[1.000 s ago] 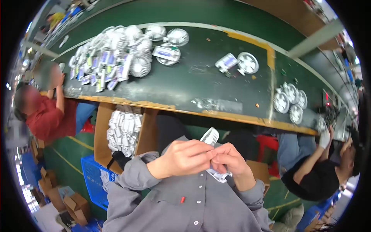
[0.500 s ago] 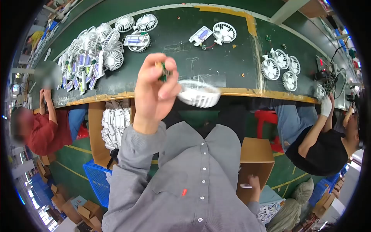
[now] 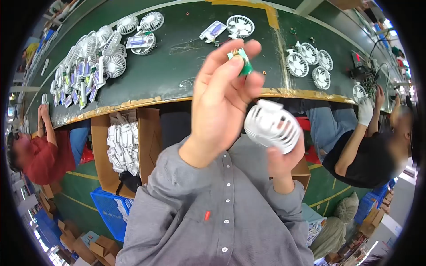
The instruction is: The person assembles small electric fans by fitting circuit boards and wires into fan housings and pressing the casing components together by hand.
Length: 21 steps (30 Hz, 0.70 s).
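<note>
My left hand (image 3: pixel 217 97) is raised in front of the bench, thumb and fingers pinching a small green circuit board (image 3: pixel 245 65). Just below and to the right of it is a white fan head (image 3: pixel 270 125) with a slotted round cage, tilted. My right hand (image 3: pixel 287 162) grips this fan head from its lower right side; some of its fingers are hidden behind the cage. Whether a wire joins board and fan cannot be made out. Farther back on the bench lie an open fan (image 3: pixel 240 26) and a white handle shell (image 3: pixel 213 31) with a purple cell.
A pile of white fans (image 3: pixel 88 48) covers the bench's left part; several more fans (image 3: pixel 309 53) lie at right. Under the bench stands a cardboard box (image 3: pixel 103 164) of white parts, beside a blue crate (image 3: pixel 108 213). A person sits on each side.
My right hand has come up from beside the box at lower right to the fan head. My left hand has moved right with the circuit board. The view has shifted slightly.
</note>
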Tool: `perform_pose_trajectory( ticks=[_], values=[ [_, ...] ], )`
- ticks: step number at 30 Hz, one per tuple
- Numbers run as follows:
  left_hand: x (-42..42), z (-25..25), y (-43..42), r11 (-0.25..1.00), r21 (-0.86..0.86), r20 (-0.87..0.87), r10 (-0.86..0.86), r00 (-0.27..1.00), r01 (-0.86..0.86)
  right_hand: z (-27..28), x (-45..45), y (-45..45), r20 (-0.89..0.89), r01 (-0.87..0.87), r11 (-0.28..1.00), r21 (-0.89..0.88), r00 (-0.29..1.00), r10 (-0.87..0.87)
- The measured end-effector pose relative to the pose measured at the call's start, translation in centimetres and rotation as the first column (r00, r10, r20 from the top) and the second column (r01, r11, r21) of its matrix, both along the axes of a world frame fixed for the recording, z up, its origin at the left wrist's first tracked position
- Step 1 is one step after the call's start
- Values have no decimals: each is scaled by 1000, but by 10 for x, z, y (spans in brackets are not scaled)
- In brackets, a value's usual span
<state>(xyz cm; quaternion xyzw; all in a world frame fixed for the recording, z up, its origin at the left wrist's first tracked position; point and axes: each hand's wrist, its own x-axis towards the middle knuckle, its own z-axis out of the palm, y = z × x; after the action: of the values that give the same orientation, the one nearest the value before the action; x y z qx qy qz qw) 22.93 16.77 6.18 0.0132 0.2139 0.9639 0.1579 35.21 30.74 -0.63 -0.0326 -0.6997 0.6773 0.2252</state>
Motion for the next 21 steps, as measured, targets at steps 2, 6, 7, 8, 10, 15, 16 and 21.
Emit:
perform_pose_trajectory(
  ticks=[2, 6, 7, 8, 10, 15, 16, 21],
  values=[
    [-9, -19, -17, 866, -432, -252, 154, 955, -253, -2, -8, -4, 21, -32, 904, -426, 999, 45],
    [0, -112, -99, 410, -794, -332, 328, 885, -449, 15, -26, 5, -10, -119, 518, -847, 978, 208],
    [8, -155, -126, 335, -826, -304, 413, 858, -454, 15, -30, 9, -13, -115, 438, -892, 973, 228],
    [20, -210, -162, 235, -864, -332, 399, 855, -445, 13, -33, 13, -25, -127, 413, -902, 970, 243],
    [61, -272, -203, -103, -935, -348, 445, 825, -339, 8, -43, 21, -63, -161, 359, -919, 961, 270],
    [157, -428, -264, 853, -491, 785, 343, 516, 179, 5, -81, 35, -33, -137, 397, -908, 966, 257],
    [164, -427, -261, 943, -279, 901, 192, 389, 179, 2, -88, 38, -3, -102, 412, -905, 972, 234],
    [170, -436, -256, 879, -378, 891, 260, 371, 291, -16, -132, 55, 87, -9, 487, -873, 981, 173]
  ],
)
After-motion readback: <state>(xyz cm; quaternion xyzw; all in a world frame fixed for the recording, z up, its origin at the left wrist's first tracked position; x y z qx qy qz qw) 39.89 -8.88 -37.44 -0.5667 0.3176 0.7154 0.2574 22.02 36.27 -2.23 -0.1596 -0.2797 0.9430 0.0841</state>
